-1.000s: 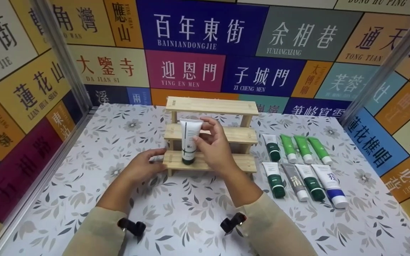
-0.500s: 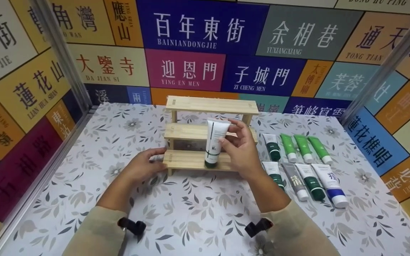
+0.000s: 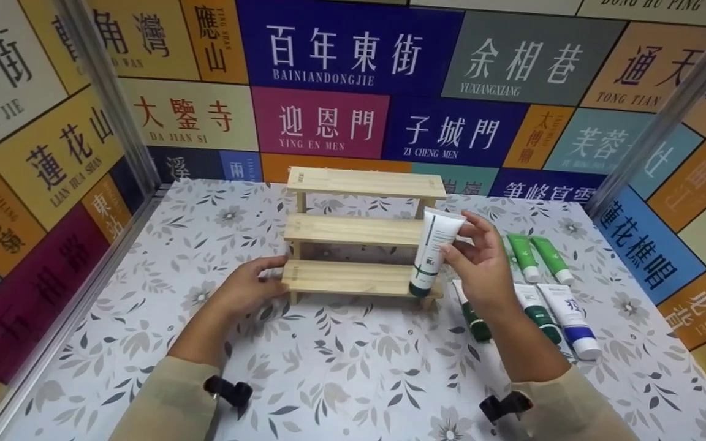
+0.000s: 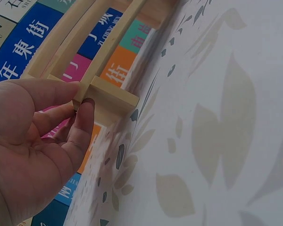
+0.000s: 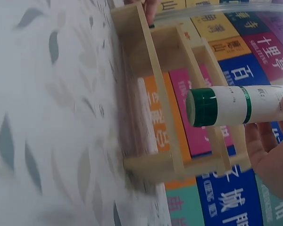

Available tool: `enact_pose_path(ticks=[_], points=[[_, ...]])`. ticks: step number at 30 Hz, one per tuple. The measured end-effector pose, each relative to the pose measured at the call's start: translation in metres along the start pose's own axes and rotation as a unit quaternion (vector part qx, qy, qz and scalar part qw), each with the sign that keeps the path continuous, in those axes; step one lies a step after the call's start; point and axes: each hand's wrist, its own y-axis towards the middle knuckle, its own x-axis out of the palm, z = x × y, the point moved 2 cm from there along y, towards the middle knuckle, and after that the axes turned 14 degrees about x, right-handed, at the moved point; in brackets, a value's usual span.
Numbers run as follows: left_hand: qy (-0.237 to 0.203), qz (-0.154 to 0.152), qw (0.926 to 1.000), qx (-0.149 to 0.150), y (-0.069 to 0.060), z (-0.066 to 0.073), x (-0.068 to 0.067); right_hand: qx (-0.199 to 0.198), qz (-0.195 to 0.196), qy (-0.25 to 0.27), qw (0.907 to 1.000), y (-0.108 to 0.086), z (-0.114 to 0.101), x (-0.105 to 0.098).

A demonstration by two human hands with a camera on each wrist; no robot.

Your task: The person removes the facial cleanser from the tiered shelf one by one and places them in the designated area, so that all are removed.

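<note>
My right hand (image 3: 486,275) holds a white squeeze tube (image 3: 436,245) by its upper part, thumb in front and fingers behind. The tube tilts, its dark green cap (image 5: 202,107) pointing down, in front of the right end of a three-tier wooden display rack (image 3: 347,279). From the head view I cannot tell whether the cap touches the lowest tier; the right wrist view suggests a gap. At the rack's left end, my left hand (image 3: 246,286) pinches the end of the lowest board (image 4: 114,93) between thumb and fingers.
Several tubes lie on the leaf-patterned table at the right: green tubes (image 3: 523,252), a white-and-green tube (image 3: 474,318) and a white tube with a blue band (image 3: 573,315). The right arm hides some. Printed panels (image 3: 347,52) wall the back and sides.
My right hand has carried the white tube rightward, from the left part of the rack's lowest tier to its right end. The left hand and the rack have stayed in place.
</note>
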Motion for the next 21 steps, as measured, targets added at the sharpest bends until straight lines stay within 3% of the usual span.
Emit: enact_pose_path(ticks=[6,12,21], points=[[0.007,0.000,1.0000,-0.005,-0.001,-0.001,0.001,0.017,0.020,-0.011,0.9996,-0.003,0.000,-0.040],[0.000,0.005,1.0000,-0.007,-0.002,-0.001,0.001,0.017,0.028,0.017,0.9993,-0.006,0.001,-0.076],[-0.031,0.007,0.9995,0.009,0.000,-0.002,0.004,0.022,0.036,0.127,0.9910,-0.011,0.005,-0.133]])
